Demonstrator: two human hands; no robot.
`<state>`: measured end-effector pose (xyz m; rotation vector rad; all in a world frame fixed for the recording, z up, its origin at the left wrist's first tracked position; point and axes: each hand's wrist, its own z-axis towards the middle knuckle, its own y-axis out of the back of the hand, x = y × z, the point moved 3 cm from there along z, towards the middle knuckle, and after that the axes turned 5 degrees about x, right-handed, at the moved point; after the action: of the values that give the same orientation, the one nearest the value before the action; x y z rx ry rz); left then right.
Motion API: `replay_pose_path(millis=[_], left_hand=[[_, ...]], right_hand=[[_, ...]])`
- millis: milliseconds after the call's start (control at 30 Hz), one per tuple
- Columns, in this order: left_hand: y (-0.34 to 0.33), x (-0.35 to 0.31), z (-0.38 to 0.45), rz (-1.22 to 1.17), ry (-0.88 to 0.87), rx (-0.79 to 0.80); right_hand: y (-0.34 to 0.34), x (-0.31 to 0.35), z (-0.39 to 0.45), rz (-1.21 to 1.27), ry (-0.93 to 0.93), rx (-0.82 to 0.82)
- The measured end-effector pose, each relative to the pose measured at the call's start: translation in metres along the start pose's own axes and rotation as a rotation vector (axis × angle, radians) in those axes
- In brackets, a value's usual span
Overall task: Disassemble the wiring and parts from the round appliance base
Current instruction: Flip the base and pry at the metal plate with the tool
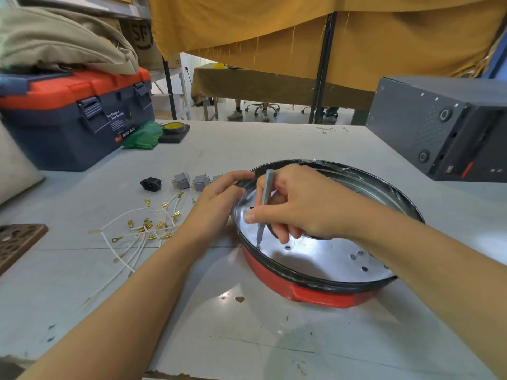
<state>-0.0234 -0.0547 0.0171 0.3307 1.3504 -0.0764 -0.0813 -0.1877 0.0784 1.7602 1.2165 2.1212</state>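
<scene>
The round appliance base (315, 293), red outside with a black rim and a shiny metal plate inside, sits on the white table (247, 338) toward its right side, nearer the front edge than the far one, with a dark box (428, 127) behind it at the right edge and a blue-and-orange toolbox (76, 124) at the far left corner. The step in hand looks to be backing a screw out of the plate near the base's left rim, and to do it well the driver should stand square over the screw head, pressed down firmly while it turns, so the tip does not slip and score the metal; the base must not spin under the torque. The left hand (216, 204) serves that end: it lies at the base's left rim, fingers loosely spread and bent over the edge, touching it to steady it. The right hand (299, 207) reaches in over the plate, forearm crossing the front rim, thumb and fingers pinched round the slim grey screwdriver (264, 204), which stands nearly upright with its tip at the plate. Left of the base lie the freed white wires (137, 234) with brass terminals, and beyond them grey switches (182, 181) and a black power socket (151, 184).
</scene>
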Motion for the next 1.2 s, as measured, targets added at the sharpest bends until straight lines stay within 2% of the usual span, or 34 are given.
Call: replay_pose_path(millis=[167,634,968,1034,1201], left_hand=[[-0.001,0.000,-0.003,-0.034,-0.007,0.049],[0.001,0.002,-0.001,-0.011,0.026,-0.015],[0.000,-0.001,-0.003,0.015,0.050,-0.007],[0.001,-0.001,-0.003,0.018,0.046,-0.004],[0.000,-0.004,-0.003,0.040,0.037,-0.006]], right_hand=[[-0.002,-0.001,0.001,0.078,-0.006,0.071],[0.007,0.002,0.012,0.016,0.002,0.299],[0.019,0.011,0.010,-0.257,0.025,0.033],[0.019,0.017,0.010,-0.353,0.022,0.037],[0.015,0.038,0.016,-0.626,-0.055,0.172]])
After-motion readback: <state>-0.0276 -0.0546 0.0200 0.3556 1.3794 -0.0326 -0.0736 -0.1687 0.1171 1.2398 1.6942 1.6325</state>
